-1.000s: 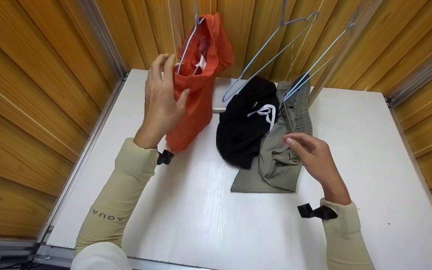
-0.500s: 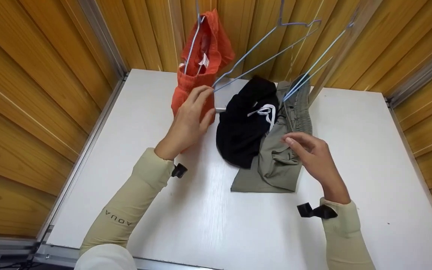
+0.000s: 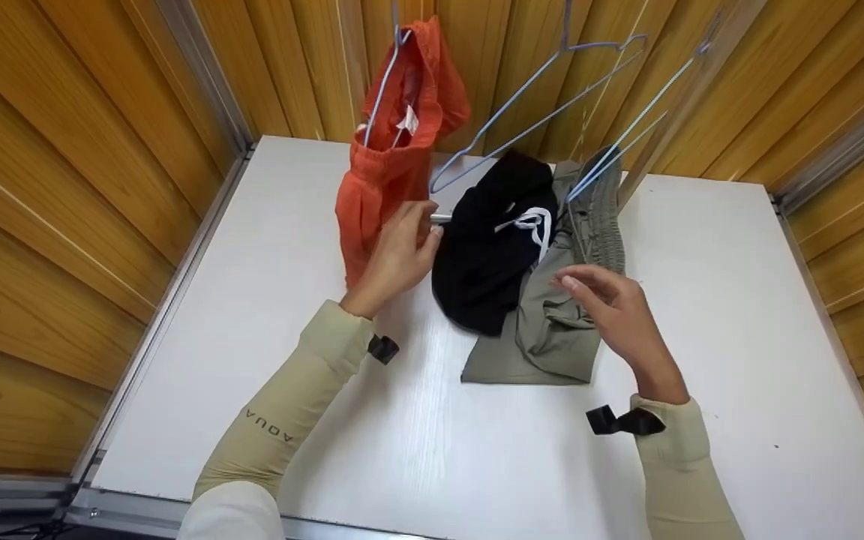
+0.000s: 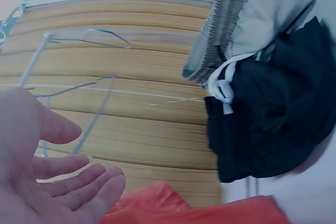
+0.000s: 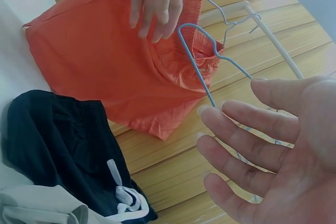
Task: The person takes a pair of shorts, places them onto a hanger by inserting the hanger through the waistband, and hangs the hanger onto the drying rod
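Note:
Orange shorts hang from a blue wire hanger at the back left. My left hand, fingers relaxed, overlaps their lower right side in the head view; the left wrist view shows the palm holding nothing. Black shorts with a white drawstring lie bunched on the table, beside and partly over grey-green shorts. Close over the grey-green shorts is my right hand, its fingers loosely bent with nothing between them. A bare blue hanger hangs between the orange and black shorts.
Another wire hanger reaches down into the grey-green waistband at the right. Wood-panelled walls close in the back and sides of the white table. A wooden post stands behind the shorts.
My left hand has come away from the orange waistband, moving down and right. The middle hanger swung left, then partly back. The right hand shifted slightly left.

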Available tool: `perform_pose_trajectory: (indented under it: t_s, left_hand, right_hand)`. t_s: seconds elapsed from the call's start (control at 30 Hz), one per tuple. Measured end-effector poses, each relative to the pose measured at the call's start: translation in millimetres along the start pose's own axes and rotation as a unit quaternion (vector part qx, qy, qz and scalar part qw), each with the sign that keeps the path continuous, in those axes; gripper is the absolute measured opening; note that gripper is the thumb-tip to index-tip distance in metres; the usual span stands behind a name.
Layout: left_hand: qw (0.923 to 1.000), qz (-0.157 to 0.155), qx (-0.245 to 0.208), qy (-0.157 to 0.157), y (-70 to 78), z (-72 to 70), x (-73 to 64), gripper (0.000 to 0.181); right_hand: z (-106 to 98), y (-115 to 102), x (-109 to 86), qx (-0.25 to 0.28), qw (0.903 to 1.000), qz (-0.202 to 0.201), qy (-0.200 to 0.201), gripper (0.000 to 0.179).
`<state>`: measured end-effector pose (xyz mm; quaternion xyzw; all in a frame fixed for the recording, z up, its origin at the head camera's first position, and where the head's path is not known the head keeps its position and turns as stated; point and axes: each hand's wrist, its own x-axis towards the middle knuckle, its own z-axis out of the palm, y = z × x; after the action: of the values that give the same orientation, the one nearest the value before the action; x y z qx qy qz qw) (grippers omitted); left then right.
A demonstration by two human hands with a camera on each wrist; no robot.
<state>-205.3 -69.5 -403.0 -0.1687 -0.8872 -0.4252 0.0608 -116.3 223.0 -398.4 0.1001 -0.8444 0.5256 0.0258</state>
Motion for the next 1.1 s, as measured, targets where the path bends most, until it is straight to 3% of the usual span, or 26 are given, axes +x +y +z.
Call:
perform_pose_trajectory:
  t_s: [0.23,0.43,0.7,1.1]
  left_hand:
    - [0.9995,-0.026,-0.010,-0.014,-21.5,20.6,10.7,0.031]
    - [0.9987,-0.040,-0.014,-0.030,-37.9,37.3,21.0,0.029]
    - [0.9984,-0.033,-0.007,-0.045,-50.6,55.5,35.6,0.041]
    - [0.9893,-0.086,0.022,-0.116,-57.8,70.4,51.8,0.053]
  right_hand:
    - [6,10,4.4,0.052,0.9985,0.013,-0.004,0.034]
    - [10,13,7.8,0.082,0.9956,0.036,0.027,0.036]
    - [14,22,15.3,0.110,0.9897,0.079,0.047,0.040]
    - [21,38,22.6,0.124,0.9840,0.119,0.048,0.040]
